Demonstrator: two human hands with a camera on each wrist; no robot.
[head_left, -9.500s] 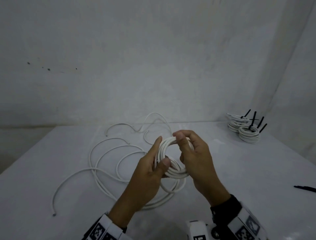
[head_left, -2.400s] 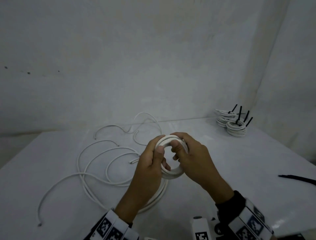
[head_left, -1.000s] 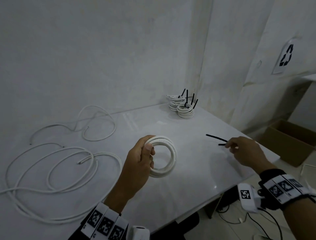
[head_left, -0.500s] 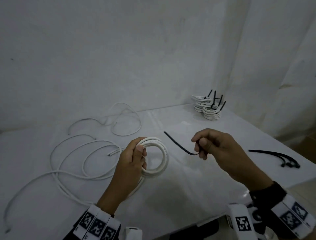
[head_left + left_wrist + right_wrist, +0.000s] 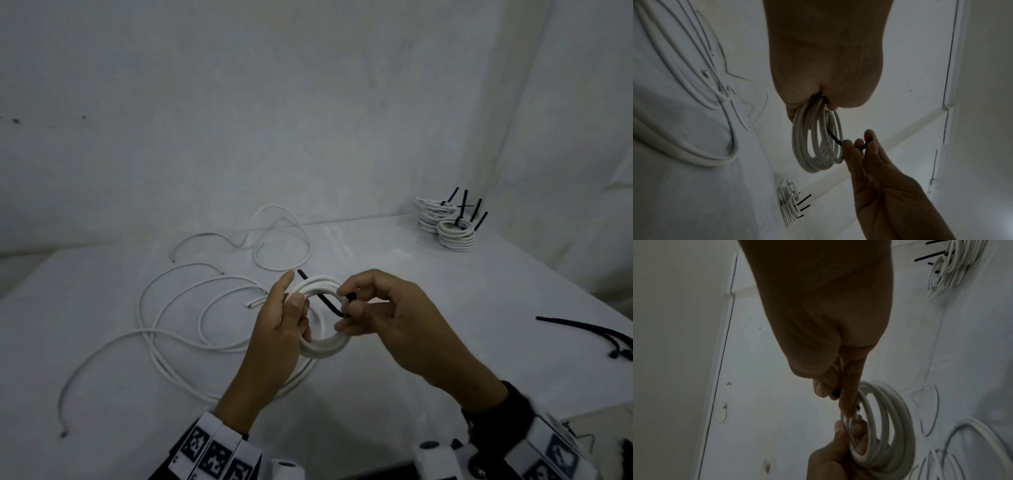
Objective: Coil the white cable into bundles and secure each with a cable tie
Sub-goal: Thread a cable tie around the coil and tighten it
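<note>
Black cable tie (image 5: 329,301) threaded through white coil (image 5: 323,346)

Bare, dim room set up as a plain workstation, not a home space. White table (image 5: 445,308) pushed into a corner of blank white walls (image 5: 274,102) (a few dark specks on the left). Loose white cable (image 5: 191,329) sprawls on top, finished tied bundles (image 5: 448,226) stacked in the far corner, spare black cable ties (image 5: 589,330) near the right edge.
</note>
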